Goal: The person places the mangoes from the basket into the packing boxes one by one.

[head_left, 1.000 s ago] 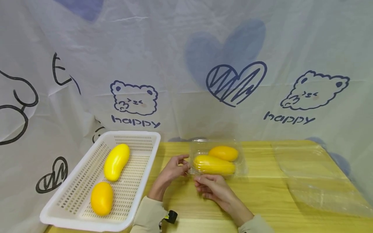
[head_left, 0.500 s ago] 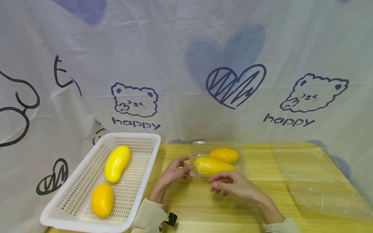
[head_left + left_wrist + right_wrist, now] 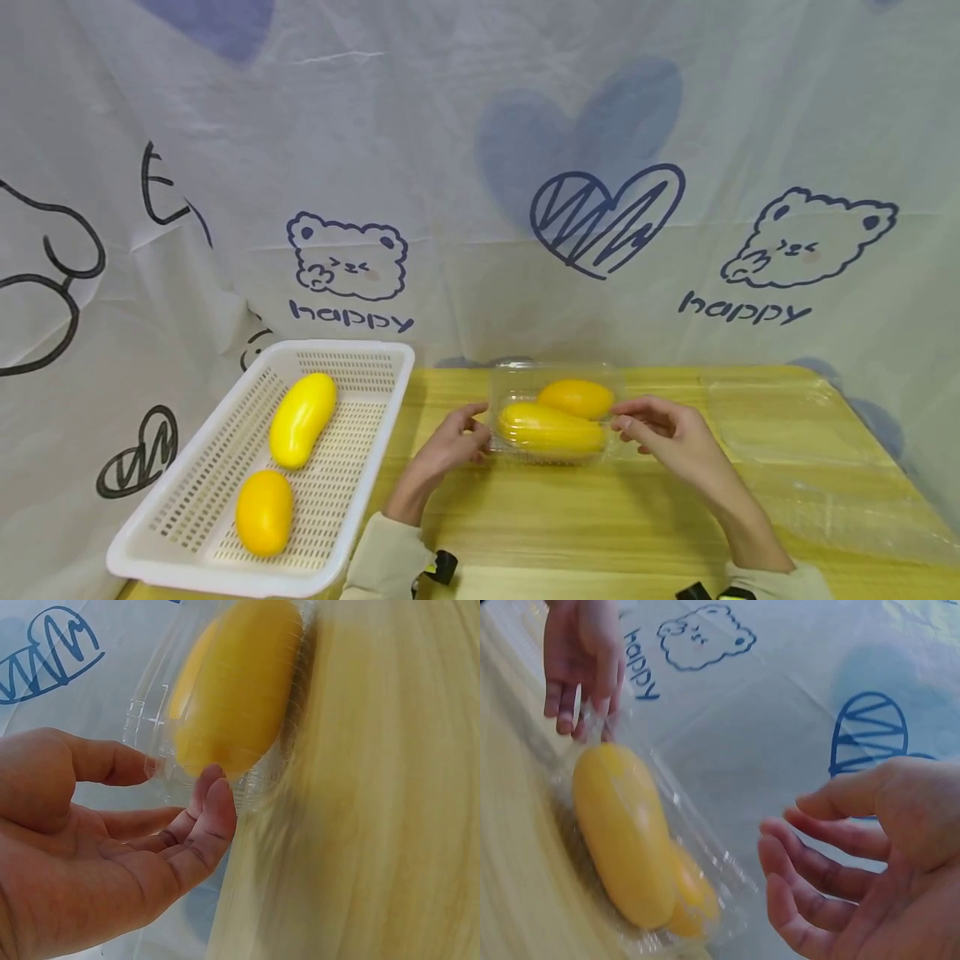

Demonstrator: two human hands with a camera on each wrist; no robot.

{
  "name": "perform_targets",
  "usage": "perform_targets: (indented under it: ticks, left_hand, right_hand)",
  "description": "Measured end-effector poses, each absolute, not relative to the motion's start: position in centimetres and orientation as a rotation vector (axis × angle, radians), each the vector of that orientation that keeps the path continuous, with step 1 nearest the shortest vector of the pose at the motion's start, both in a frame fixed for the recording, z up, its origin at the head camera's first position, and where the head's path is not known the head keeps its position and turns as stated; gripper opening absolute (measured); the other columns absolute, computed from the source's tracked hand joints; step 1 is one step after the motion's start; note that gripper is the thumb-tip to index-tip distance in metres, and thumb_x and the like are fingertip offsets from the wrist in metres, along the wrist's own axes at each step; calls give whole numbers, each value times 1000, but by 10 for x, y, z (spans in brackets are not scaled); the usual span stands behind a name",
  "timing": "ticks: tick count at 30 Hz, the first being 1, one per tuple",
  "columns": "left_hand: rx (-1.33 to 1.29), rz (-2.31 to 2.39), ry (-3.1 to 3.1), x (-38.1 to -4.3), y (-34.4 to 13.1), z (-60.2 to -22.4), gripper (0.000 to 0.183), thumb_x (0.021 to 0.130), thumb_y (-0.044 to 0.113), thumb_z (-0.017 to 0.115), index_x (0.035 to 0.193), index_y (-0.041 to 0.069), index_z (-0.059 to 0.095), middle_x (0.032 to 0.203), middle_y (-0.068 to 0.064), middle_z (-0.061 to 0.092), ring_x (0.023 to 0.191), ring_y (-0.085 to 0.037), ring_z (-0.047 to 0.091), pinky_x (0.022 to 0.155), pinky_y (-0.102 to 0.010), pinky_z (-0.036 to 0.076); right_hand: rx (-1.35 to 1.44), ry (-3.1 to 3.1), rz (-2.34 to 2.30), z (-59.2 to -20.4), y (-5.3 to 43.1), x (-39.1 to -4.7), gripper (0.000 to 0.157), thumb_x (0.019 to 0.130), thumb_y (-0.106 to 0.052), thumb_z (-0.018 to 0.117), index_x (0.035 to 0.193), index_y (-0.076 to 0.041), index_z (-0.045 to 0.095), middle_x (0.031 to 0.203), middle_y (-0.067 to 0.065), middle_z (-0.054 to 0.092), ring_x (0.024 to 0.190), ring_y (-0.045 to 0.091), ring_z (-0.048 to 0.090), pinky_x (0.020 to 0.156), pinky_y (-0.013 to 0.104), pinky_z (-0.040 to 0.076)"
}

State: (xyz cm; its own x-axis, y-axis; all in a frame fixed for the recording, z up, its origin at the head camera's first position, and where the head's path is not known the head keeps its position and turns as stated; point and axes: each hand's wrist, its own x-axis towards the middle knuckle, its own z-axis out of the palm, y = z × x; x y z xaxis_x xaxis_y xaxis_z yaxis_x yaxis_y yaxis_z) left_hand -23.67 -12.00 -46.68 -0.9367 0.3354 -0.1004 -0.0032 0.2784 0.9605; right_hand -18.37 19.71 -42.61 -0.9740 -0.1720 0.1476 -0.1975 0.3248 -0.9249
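Observation:
A clear plastic clamshell box with its lid down lies at mid-table. Inside it are a long yellow mango-like fruit and a smaller orange-yellow one. My left hand pinches the box's left edge; in the left wrist view, the thumb and the fingertips lie on either side of the clear corner. My right hand is at the box's right end with fingers loosely bent. In the right wrist view a gap shows between the right fingertips and the box, and nothing is held.
A white perforated basket at left holds a curved yellow fruit and an oval orange-yellow one. Another clear plastic box, standing open, lies at the right of the wooden table. A printed curtain hangs behind.
My right hand has moved from the box's front edge to the right, round to its right end. The left hand stays at the left edge, and the box has hardly moved.

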Motion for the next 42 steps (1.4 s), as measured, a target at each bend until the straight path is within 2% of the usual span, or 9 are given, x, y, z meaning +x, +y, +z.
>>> perform_targets:
  ticks: [6,10,14,19,25,29,37,40,42]
  left_hand:
    - [285,1722,2256,-236,-119,-470,55,101,2,50,150,-17,32,101,-22,57,91,-38,64,80,-50,59]
    - [286,1691,2300,-235,-119,-468,56,101,2,51,151,-15,33,102,-20,58,90,-36,64,76,-47,59]
    - [361,1528,2533,-232,-120,-459,52,101,6,57,147,-14,42,104,-19,59,89,-31,63,72,-41,57]
    - [507,1367,2859,-225,-115,-445,39,97,6,62,133,-10,59,102,-21,59,92,-36,61,77,-43,54]
    - [650,1418,2789,-212,-103,-426,21,101,5,58,117,-3,69,95,-10,65,84,-26,62,69,-30,52]
    - [714,1430,2592,-203,-90,-421,21,105,10,57,116,-2,70,100,-12,71,85,-21,64,71,-27,53]
    - [743,1457,2333,-189,-55,-437,19,104,10,60,112,-2,73,96,-13,74,82,-17,68,70,-20,53]
    - [700,1521,2266,-183,-40,-450,22,102,9,62,115,-6,71,97,-13,75,82,-14,68,70,-19,53]
    - [641,1580,2215,-180,-32,-460,26,102,10,62,119,-8,69,99,-13,75,83,-15,67,70,-23,55]
  right_hand:
    - [157,-2520,1611,-436,204,-188,28,102,-12,65,125,4,66,112,19,71,86,13,67,71,28,58]
    - [91,-2534,1546,-443,208,-192,30,101,-10,65,125,6,65,111,21,68,84,16,65,68,26,58]
    - [41,-2565,1581,-454,211,-197,32,102,-11,64,127,10,62,110,22,66,84,19,66,68,29,60]
    - [-5,-2608,1667,-467,215,-202,36,104,-11,59,130,14,58,105,22,67,85,22,67,69,32,61]
    - [-26,-2629,1762,-473,216,-204,37,104,-11,59,131,15,56,99,17,68,83,23,69,71,34,61]
    - [-55,-2624,1876,-476,218,-206,41,106,-13,57,134,17,52,98,15,69,83,23,69,71,36,62]
    - [-56,-2553,2038,-478,216,-208,40,106,-9,55,132,21,52,93,15,72,76,16,70,69,34,62]
    - [-54,-2542,2059,-477,215,-208,40,106,-9,55,131,22,52,93,15,72,76,15,70,69,33,62]
    - [-45,-2537,2069,-477,214,-208,40,106,-9,56,131,22,52,93,15,72,75,15,70,69,32,62]
